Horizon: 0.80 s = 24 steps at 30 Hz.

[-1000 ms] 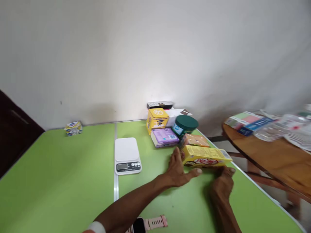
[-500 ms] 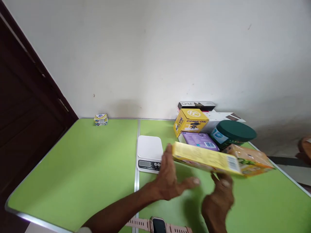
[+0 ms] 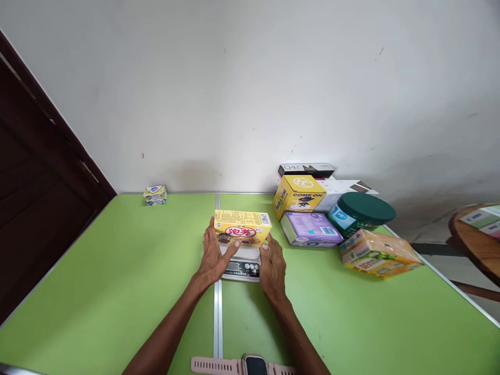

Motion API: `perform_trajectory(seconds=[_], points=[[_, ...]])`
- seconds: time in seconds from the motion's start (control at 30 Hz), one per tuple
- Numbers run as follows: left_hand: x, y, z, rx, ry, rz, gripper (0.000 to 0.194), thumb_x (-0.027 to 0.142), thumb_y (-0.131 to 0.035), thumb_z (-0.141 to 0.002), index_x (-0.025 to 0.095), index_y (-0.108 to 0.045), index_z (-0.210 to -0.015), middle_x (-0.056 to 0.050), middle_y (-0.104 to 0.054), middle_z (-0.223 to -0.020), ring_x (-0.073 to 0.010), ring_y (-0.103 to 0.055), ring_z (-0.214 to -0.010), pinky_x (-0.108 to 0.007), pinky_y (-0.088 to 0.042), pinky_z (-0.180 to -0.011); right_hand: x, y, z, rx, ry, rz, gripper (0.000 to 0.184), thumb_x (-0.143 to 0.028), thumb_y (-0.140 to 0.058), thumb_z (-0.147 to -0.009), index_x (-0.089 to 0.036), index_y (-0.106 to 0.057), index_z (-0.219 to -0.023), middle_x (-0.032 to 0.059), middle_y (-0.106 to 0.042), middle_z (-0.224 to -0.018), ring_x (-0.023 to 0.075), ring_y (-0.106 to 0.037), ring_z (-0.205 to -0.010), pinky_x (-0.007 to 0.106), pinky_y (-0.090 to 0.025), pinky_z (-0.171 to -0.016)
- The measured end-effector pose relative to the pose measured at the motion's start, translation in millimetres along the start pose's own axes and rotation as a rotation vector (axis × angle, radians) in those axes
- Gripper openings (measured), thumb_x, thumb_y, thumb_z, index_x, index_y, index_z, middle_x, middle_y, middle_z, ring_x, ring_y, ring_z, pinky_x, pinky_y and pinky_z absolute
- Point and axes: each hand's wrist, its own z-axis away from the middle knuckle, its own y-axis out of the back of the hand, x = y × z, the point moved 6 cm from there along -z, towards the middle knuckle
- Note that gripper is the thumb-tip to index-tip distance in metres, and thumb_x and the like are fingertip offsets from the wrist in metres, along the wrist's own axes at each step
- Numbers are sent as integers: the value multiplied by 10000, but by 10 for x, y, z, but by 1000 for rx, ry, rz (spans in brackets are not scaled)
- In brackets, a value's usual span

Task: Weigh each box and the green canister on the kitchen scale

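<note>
A yellow cream puff box (image 3: 242, 221) with red lettering is upright over the white kitchen scale (image 3: 247, 253), whose dark display panel faces me. My left hand (image 3: 213, 256) presses the box's left end, its thumb across the front. At the right end, my right hand (image 3: 273, 268) grips the lower corner with fingers behind and thumb in front. I cannot tell whether the box rests fully on the scale's platform or hovers just above it. The back of the platform is hidden by the box.
To the right are a purple pack (image 3: 312, 228), a yellow "COME ON" box (image 3: 300, 195), a green-lidded tub (image 3: 365, 208) and an orange drink pack (image 3: 383, 252). Small stacked boxes (image 3: 155, 195) sit back left. A pink-strapped watch (image 3: 255, 363) is at the front edge, a round wooden table (image 3: 469, 245) far right.
The yellow box has moved left from beside the orange pack to over the scale, turning its printed front toward me. Both hands now hold its ends; the left had been open beside it.
</note>
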Motion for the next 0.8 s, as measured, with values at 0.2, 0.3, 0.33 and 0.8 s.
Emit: perform_trajectory(seconds=[0.2, 0.3, 0.33, 0.8], points=[[-420, 169, -89, 155, -1, 220, 899, 717, -514, -951, 289, -188, -1672, -153, -282, -1714, -347, -265, -1592, -554, -230, -1298, 487, 209, -136, -42, -251, -201, 756, -711, -323, -1016, -154, -650, -1408, 185, -651, -1444, 331, -568, -1382, 544, -415, -1169], [-805, 310, -156, 294, 47, 387, 894, 797, -394, -951, 306, -187, -1669, -158, -332, -1695, -326, -393, -1544, -521, -325, -1267, 660, 314, -214, -32, -304, -163, 827, -776, -367, -973, -129, -663, -1394, 209, -644, -1447, 355, -556, -1404, 565, -373, -1204], [-912, 342, -174, 328, 66, 415, 913, 814, -398, -938, 302, -196, -1667, -167, -356, -1679, -326, -431, -1523, -510, -349, -1257, 678, 331, -231, -34, -295, -127, 836, -789, -377, -963, -125, -681, -1369, 216, -645, -1444, 360, -551, -1408, 570, -355, -1217], [-1005, 381, -164, 378, 46, 343, 939, 807, -418, -940, 270, -176, -1671, -194, -337, -1671, -324, -471, -1489, -498, -405, -1224, 687, 340, -220, 11, -285, -134, 792, -760, -377, -981, -134, -724, -1322, 223, -686, -1379, 368, -581, -1369, 559, -369, -1209]])
